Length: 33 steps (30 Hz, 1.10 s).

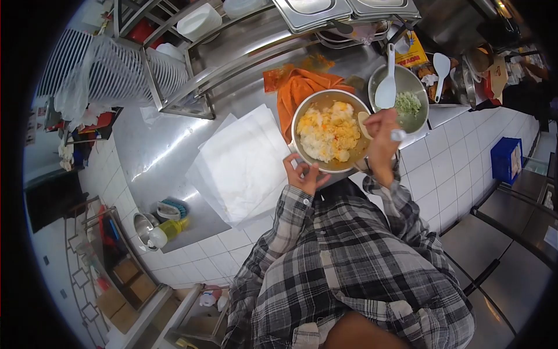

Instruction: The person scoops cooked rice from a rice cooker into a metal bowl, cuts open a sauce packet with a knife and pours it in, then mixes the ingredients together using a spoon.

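Note:
A steel bowl (299, 149) of white and orange-yellow rice mixture (329, 132) stands at the counter's front edge. My left hand (303, 176) has its fingers curled at the bowl's lower left rim. Closed around the handle of a pale rice paddle (364, 124), my right hand (383, 142) is at the bowl's right side, with the paddle's blade near the rim. Behind the bowl lies an orange cloth (288, 96). To the right, a second steel bowl (419, 123) holds chopped green-white vegetables (408, 104), and a white paddle (386, 91) rests across it.
White paper sheets (241, 163) lie left of the bowl on the steel counter (157, 148). A metal rack (200, 78) and stacked steel trays (314, 14) stand behind. Another white paddle (441, 68) is at right. A yellow bottle (168, 230) and brush (172, 209) sit front left.

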Motion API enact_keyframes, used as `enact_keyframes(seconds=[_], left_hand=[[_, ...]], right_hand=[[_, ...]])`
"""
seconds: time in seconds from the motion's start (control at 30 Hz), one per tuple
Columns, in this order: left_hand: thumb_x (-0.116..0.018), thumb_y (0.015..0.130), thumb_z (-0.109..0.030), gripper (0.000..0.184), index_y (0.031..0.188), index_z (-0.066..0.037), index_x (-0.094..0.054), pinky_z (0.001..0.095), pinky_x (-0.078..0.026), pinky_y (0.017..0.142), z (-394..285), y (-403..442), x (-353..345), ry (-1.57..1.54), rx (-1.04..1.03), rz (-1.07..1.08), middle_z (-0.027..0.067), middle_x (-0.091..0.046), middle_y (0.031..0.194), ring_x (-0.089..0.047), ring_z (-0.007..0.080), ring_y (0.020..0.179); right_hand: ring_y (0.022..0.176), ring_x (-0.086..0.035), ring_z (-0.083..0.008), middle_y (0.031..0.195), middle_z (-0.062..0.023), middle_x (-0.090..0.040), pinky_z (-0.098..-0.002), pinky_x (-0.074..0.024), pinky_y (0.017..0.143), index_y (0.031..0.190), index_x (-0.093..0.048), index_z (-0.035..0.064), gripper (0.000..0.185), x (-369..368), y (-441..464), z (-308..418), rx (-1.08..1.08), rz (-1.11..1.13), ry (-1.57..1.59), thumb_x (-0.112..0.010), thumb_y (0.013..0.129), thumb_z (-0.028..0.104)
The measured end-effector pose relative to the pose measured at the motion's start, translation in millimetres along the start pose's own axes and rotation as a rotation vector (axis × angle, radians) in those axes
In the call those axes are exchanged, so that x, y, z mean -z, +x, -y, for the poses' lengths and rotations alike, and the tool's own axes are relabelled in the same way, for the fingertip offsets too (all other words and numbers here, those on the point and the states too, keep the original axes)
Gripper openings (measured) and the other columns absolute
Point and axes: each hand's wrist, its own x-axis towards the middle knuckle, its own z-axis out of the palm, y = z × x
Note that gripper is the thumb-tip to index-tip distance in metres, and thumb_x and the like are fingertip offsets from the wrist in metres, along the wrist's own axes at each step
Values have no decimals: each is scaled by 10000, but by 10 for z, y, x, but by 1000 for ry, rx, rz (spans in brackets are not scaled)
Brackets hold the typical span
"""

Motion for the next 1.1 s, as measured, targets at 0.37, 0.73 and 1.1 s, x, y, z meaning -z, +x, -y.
enact_keyframes(seconds=[0.37, 0.73, 1.1], left_hand=[[-558, 851, 28, 521, 1142, -168, -173, 438, -543, 828, 160, 82, -63, 57, -119, 132, 173, -512, 1138, -580, 278, 983], [-562, 855, 0, 451, 1143, -123, -238, 392, -554, 793, 80, 161, 113, -273, 85, 238, 141, -557, 981, -619, 216, 835], [-528, 920, -129, 230, 1017, -74, -326, 362, -580, 732, 40, 168, 137, 61, -115, 174, 90, -536, 938, -626, 194, 797]], right_hand=[[446, -364, -120, 479, -7, -414, -278, -300, 464, 652, -557, 19, 495, -216, -285, -412, -51, -11, 70, -371, 983, 336], [557, -513, -238, 575, -71, -516, -364, -417, 561, 660, -540, 41, 282, -102, -364, -260, 382, 777, 138, -490, 887, 201], [328, -176, -69, 407, 38, -229, -251, -159, 355, 584, -437, 38, 559, -359, 69, -534, -383, 214, 648, -344, 988, 414]])
